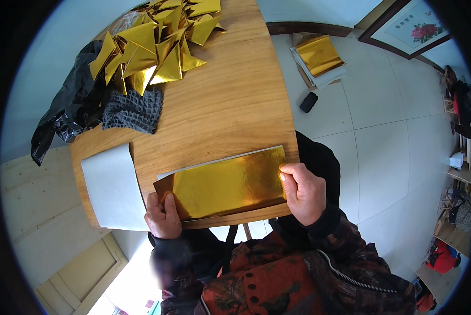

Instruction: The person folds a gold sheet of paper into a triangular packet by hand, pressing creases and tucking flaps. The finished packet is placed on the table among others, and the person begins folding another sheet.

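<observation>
A long sheet of gold foil paper [225, 184] lies along the near edge of the wooden table, with a thin pale edge showing along its far side. My left hand [163, 215] pinches its left end, where the corner lifts a little. At the other end, my right hand [303, 192] grips the right edge between thumb and bent fingers. Just left of my left hand rests a whitish sheet of paper [114, 184], reaching to the table's near edge.
Many folded gold paper shapes [159, 42] are heaped at the table's far left, beside a black plastic bag [70, 100] and a dark grey textured cloth [134, 110]. On the floor to the right are a stack of gold paper [319, 56] and a small black object [309, 102].
</observation>
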Demonstrator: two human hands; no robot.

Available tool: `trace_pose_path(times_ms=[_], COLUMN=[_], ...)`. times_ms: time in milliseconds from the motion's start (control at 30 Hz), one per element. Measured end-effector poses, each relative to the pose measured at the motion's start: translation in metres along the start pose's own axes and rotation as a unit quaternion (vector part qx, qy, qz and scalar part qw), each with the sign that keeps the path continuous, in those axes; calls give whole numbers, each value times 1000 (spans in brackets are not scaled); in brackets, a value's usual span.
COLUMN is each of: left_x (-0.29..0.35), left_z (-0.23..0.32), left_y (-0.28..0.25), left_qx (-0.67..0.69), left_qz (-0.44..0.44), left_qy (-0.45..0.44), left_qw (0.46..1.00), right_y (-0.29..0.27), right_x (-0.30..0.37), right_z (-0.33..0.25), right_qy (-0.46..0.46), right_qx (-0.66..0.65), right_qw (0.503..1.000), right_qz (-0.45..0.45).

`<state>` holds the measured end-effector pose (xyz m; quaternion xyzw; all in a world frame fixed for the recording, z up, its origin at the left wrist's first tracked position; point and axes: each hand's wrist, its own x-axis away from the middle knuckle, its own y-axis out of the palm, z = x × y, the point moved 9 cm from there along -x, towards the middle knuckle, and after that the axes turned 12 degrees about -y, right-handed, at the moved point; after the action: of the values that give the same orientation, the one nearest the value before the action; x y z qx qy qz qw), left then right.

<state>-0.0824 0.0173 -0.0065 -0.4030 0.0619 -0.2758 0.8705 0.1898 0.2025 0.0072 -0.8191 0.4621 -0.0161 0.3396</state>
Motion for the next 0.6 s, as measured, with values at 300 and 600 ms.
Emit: trace_pose_path(times_ms=[300,600], left_x=[1,4], left_z=[-2,2], left_y=[0,-1], left_qx=[19,7], left_qz=[-10,-7], left_qy=[2,-15], left_qw=[1000,1000], right_y=[1,1], right_x=[-1,-1], right_z=[-1,-1], right_qy=[-7,-5], right_qx=[12,13], right_qw=[1000,1000], right_qz=[-4,-13])
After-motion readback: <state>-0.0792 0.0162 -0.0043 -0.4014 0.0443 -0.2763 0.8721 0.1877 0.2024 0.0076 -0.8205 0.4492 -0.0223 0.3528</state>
